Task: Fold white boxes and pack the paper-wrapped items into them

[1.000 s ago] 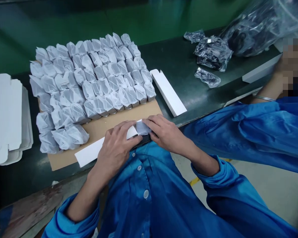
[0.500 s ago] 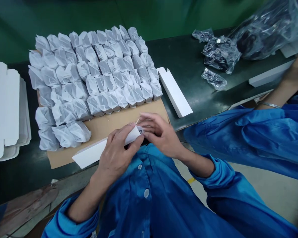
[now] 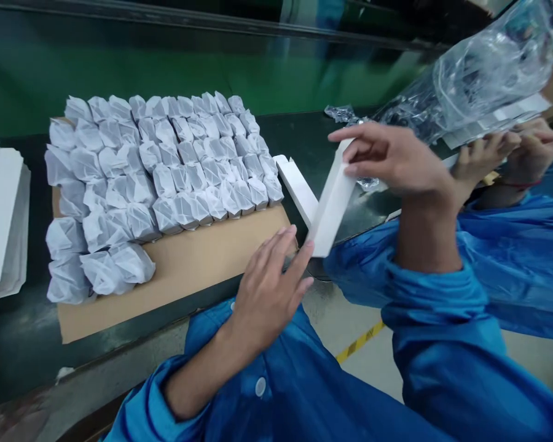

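My right hand is raised over the bench and pinches the upper end of a long white carton, which hangs tilted with its lower end toward me. My left hand is open, fingers stretched out, its fingertips just touching the carton's lower end near the edge of a brown cardboard sheet. On that sheet stand rows of several small items wrapped in white paper. A second long white carton lies flat on the dark bench beside the sheet.
A stack of flat white carton blanks lies at the far left. At the right a co-worker in a blue sleeve handles a large clear plastic bag of dark parts. A green wall rises behind the bench.
My right hand lifted the white carton off the cardboard sheet and swung it up to the right. My left hand let go of it and opened. The view shifted.
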A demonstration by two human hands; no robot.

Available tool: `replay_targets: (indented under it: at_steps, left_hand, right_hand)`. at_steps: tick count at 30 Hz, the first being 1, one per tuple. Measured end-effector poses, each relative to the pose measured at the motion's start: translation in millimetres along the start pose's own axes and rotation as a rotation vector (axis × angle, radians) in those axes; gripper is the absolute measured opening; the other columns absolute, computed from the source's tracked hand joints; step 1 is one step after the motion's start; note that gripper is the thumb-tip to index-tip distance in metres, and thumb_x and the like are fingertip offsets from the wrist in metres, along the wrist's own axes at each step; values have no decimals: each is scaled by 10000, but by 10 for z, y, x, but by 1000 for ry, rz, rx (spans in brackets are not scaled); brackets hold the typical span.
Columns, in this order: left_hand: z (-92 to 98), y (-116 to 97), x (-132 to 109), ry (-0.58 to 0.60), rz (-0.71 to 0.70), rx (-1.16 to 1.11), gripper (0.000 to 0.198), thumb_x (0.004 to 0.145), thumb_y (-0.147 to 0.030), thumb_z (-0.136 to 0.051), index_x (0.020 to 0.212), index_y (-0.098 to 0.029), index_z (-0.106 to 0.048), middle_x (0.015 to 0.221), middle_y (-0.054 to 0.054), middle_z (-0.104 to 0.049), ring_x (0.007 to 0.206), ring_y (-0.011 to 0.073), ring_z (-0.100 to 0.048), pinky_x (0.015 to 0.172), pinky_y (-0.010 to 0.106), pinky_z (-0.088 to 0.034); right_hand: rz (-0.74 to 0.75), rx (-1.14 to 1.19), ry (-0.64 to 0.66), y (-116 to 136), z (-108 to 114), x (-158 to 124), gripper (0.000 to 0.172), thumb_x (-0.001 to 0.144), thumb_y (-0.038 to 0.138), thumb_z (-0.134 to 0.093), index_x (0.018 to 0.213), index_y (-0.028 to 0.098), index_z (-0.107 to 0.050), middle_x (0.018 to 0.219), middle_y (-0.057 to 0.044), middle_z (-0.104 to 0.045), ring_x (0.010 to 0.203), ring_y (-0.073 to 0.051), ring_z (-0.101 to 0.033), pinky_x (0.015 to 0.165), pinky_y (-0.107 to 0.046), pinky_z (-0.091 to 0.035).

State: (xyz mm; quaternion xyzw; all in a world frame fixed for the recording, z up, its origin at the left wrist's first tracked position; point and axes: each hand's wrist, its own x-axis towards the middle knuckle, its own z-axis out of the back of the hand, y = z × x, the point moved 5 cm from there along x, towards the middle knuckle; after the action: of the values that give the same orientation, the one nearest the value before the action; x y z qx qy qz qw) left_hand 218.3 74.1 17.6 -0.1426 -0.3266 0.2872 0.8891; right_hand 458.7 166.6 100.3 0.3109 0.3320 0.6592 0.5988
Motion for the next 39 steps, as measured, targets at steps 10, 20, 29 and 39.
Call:
replay_targets:
  at_steps: [10,20,29,39]
  left_hand:
    - [-1068,107,806,312,189,53,550,933,-261,-603,1467,-223,-475,1636,250,-223,1459,472,-332,1020,541,-529]
    - [-351,-130,591,35,96,138,410,986,-256,-444,1370,-160,-552,1523,116,-484,1352,275,-538,1015,322,-509]
    - [2065,2066,-1083,-331,514,588,136,824,-318,-711,894,-204,-688,864,103,-689,988,345,-698,875,514,-567]
    - [1864,1806,-1339,-587,513,759,234,969,-316,-576,1059,-127,-679,1046,97,-728,925,198,-702,831,388,-577]
  right_hand:
    - [-198,-443,157,-783,3,831,404,822,47,-658,1215,131,-700,945,-69,-776,888,-176,-701,850,-292,-519]
    - [376,-650,-624,531,-595,-67,269,929,174,-582,1141,83,-721,1091,-139,-751,1016,-220,-714,904,-358,-531]
    - [895,-17,-96,1446,-2694,-256,203,950,110,-522,1032,117,-708,911,-68,-775,823,-185,-732,752,-309,-572]
    - [7,795,376,1591,-3479,436,562,906,366,-626,1400,158,-455,1219,-133,-668,892,-175,-680,765,-317,-566]
